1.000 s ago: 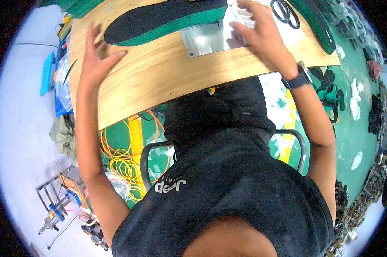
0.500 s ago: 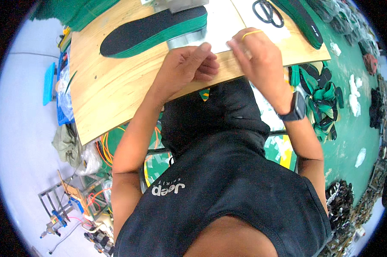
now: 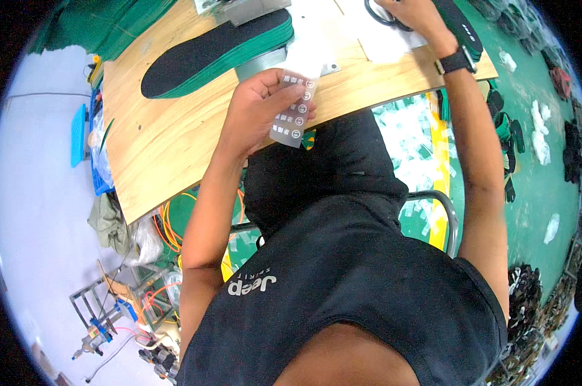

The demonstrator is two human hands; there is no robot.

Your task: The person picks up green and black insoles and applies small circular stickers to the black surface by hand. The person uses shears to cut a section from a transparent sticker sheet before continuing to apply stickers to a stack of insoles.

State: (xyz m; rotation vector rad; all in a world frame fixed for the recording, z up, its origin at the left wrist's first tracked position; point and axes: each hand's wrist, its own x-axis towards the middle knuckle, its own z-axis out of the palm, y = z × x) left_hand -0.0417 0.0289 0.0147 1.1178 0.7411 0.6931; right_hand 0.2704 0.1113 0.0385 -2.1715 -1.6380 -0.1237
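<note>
In my left hand (image 3: 259, 109), between thumb and fingers, is a translucent strip of film (image 3: 287, 122) with rows of small white printed marks. It hangs over the table's near edge. My right hand (image 3: 420, 18) reaches to the far right of the table, its fingers closed on the black loop handles of scissors (image 3: 376, 14). The scissors' blades cannot be made out. Left of centre lies a stack of insoles (image 3: 207, 55), black on top with green edges. Its right end is beside a metal machine part (image 3: 255, 9).
The wooden table (image 3: 168, 141) carries white sheets (image 3: 394, 48) and another insole stack (image 3: 463, 29) at the far right. Green material (image 3: 98, 26) is piled at the far left. Scraps of film (image 3: 416, 148) litter the floor, beside a chair's metal rail (image 3: 449, 215).
My right hand has moved away from my left, outward to the scissors, and closed on their handles. The film strip now shows plainly in my left hand, which stays near the table edge.
</note>
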